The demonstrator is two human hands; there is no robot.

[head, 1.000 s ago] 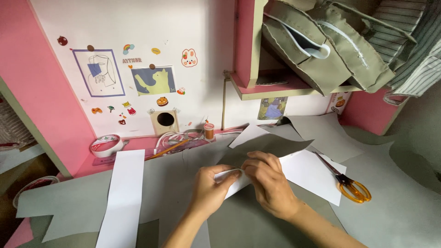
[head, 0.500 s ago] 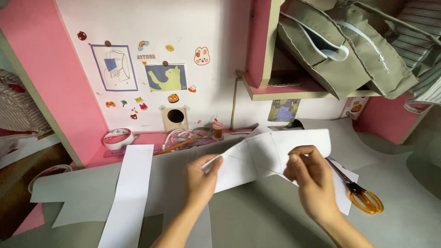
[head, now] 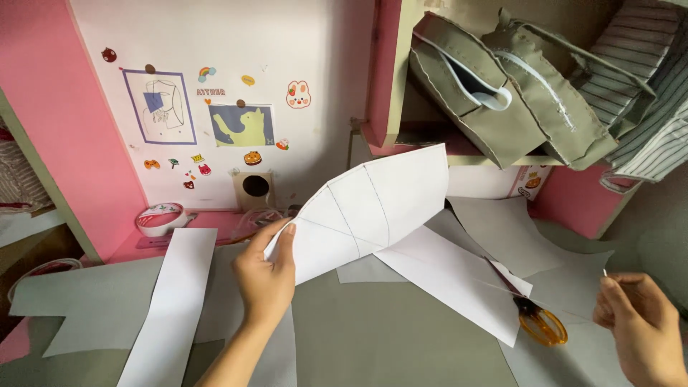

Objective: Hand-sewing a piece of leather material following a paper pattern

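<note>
Landmark: curved white paper pattern (head: pixel 373 208), lifted off the grey fabric (head: pixel 387 330).

Far left of it, a tape roll (head: pixel 159 219) by the wall; nearer, a long white paper strip (head: pixel 172 301) lying flat. Left hand (head: pixel 266 276) pinches the pattern's lower-left edge, thumb on top. Below-right of the pattern, a flat white sheet (head: pixel 451 279), then orange-handled scissors (head: pixel 541 322). Right hand (head: pixel 641 326), well apart from the pattern, loosely curled; cannot tell if it holds anything.

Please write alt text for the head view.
The left hand lifts a white paper pattern above grey fabric. The right hand pinches something thin beside orange scissors.
</note>
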